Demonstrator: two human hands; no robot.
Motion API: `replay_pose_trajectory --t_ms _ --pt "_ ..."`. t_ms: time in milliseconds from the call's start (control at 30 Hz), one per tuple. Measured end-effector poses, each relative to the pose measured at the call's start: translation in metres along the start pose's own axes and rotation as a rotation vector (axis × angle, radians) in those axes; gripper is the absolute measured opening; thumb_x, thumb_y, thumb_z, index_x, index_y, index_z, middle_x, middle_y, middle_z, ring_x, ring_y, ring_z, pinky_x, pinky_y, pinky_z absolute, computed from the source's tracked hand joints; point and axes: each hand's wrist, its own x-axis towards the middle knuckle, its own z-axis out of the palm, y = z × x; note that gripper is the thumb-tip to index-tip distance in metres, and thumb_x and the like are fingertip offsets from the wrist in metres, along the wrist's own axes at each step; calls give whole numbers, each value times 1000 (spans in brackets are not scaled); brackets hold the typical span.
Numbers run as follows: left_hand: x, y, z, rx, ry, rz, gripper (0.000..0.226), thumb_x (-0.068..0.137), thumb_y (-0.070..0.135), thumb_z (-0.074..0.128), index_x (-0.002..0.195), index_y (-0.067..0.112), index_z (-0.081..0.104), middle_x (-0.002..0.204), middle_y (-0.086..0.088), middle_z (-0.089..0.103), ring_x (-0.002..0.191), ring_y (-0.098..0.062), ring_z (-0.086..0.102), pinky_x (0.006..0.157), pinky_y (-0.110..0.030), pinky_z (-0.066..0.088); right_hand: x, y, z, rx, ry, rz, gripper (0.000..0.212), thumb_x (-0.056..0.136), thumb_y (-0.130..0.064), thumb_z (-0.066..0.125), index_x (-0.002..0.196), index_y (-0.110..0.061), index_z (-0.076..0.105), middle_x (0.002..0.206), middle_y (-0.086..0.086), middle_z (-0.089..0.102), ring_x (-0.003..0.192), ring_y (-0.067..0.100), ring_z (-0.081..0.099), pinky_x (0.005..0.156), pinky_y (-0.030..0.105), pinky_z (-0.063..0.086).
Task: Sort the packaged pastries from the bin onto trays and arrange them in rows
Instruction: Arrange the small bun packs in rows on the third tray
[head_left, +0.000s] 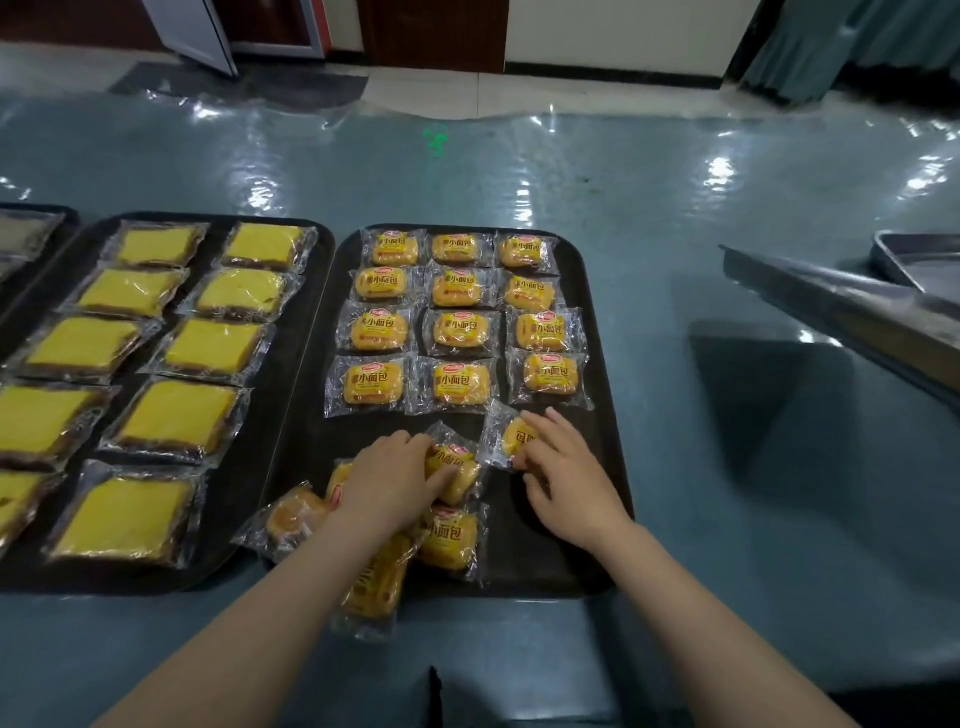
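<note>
A black tray (587, 322) in the middle holds small packaged buns in three columns and several rows. Below the rows, my right hand (566, 467) pinches a tilted bun packet (506, 434) at the tray's lower right. My left hand (395, 478) grips another bun packet (457, 467) beside it. A loose heap of bun packets (452, 538) lies under and around my left wrist, some hanging over the tray's front edge. A second black tray (306, 291) to the left carries yellow cake slices (179, 415) in clear wrappers, set in two columns.
A metal bin (841, 312) juts in from the right, with a metal pan (919, 260) behind it. A third tray's corner (31, 228) shows at the far left. The table (675, 208) is covered in shiny blue plastic.
</note>
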Motion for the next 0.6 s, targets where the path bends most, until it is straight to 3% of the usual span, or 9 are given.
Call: replay_pose_trajectory --t_ms 67,167,267,333,433,467,533,600 --pt "-3 1 -1 -78 65 69 47 87 53 50 127 27 49 118 6 52 105 -10 48 86 -25 42 5 0 0 -9 -102 -12 20 90 -14 55 103 -29 59 155 -11 27 146 16 14 115 32 18" --pt "-7 5 -3 -176 -28 291 39 88 42 53 127 35 49 132 13 45 115 -3 43 92 -18 35 2 4 -2 -138 -106 18 29 93 -24 51 120 -34 57 153 -9 31 136 22 29 109 40 33" --pt "-6 6 -5 -137 -211 343 43 90 48 49 132 43 44 145 17 34 130 -5 32 104 -30 34 -8 9 -4 -243 -66 104 36 96 -43 44 131 -39 52 144 -2 37 120 25 39 95 40 43" --pt "-4 6 -4 -68 -242 330 46 91 52 45 136 45 39 152 15 25 138 -9 22 110 -37 27 -12 13 -4 -256 -21 188 42 95 -52 42 134 -39 50 129 3 41 113 26 44 88 37 46" --pt "-3 10 -2 36 -283 314 52 93 55 39 142 45 26 157 10 10 144 -16 8 113 -41 16 -14 19 -6 -249 7 239 49 93 -59 39 138 -40 46 107 -2 35 104 22 43 84 33 43" --pt "-3 12 0 62 -297 303 54 93 55 36 144 45 21 158 8 4 145 -17 4 114 -41 14 -15 21 -6 -265 5 229 51 93 -60 39 139 -40 43 109 -2 34 107 22 41 86 34 42" --pt "-2 16 3 95 -321 272 56 94 56 32 145 46 11 158 7 -5 145 -19 -3 114 -41 10 -19 26 -6 -300 -30 186 57 91 -61 40 144 -40 35 134 4 32 125 25 31 100 37 36" --pt "0 19 6 111 -333 245 58 94 56 31 146 46 6 158 5 -9 145 -22 -6 114 -43 8 -22 30 -4 -307 -105 142 66 90 -61 43 149 -40 21 156 -1 11 141 25 13 112 41 25"
